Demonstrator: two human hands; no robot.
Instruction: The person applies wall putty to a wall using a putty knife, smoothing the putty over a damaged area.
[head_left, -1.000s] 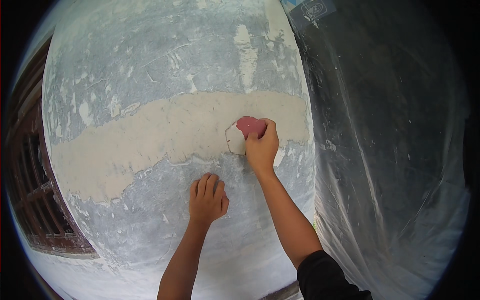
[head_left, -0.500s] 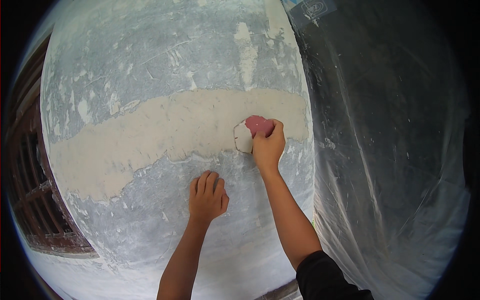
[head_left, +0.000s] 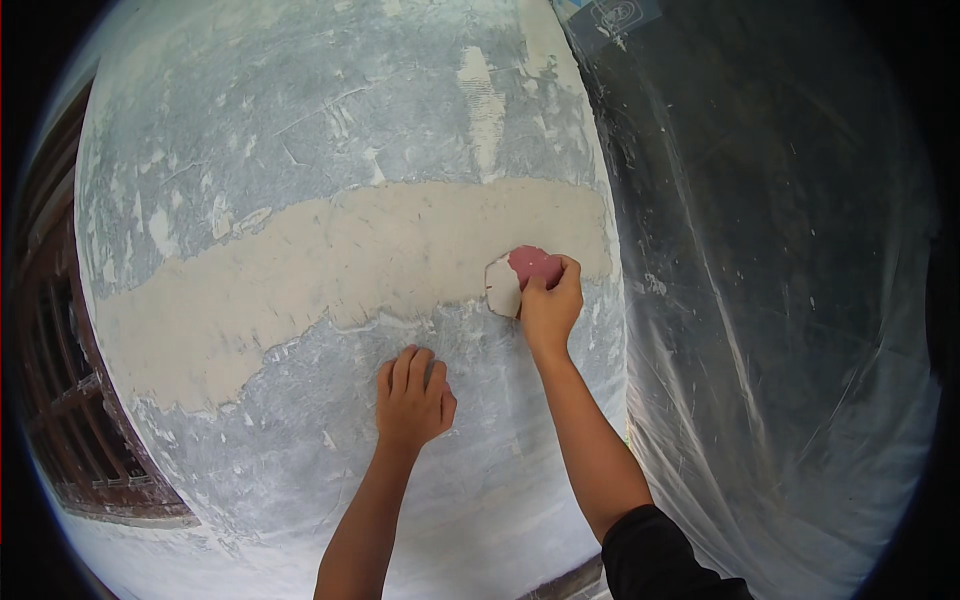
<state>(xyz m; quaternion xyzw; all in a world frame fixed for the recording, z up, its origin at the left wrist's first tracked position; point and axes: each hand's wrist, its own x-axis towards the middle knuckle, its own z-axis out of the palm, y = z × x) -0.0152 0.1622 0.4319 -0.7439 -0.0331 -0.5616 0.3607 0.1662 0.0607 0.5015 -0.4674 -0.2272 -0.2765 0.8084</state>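
My right hand point(head_left: 553, 308) pinches a pink plastic putty spreader point(head_left: 534, 264) between thumb and fingers. Pale putty coats the spreader's left part, and it lies over the lower edge of a broad cream putty band point(head_left: 350, 245) on the grey wall point(head_left: 300, 130). Lower and to the left, my left hand point(head_left: 413, 396) is closed, its fingers curled and its back toward me, close to the wall below the band. Whatever it holds, if anything, is hidden behind the fingers.
A dark wooden window frame with bars point(head_left: 85, 420) stands at the far left. Clear plastic sheeting point(head_left: 740, 330) hangs along the wall's right edge. A vertical putty patch point(head_left: 484, 110) and scattered pale smears mark the wall above the band.
My right hand and the spreader have moved slightly right and down across the band. The left hand stays nearly in place while the view has shifted a little.
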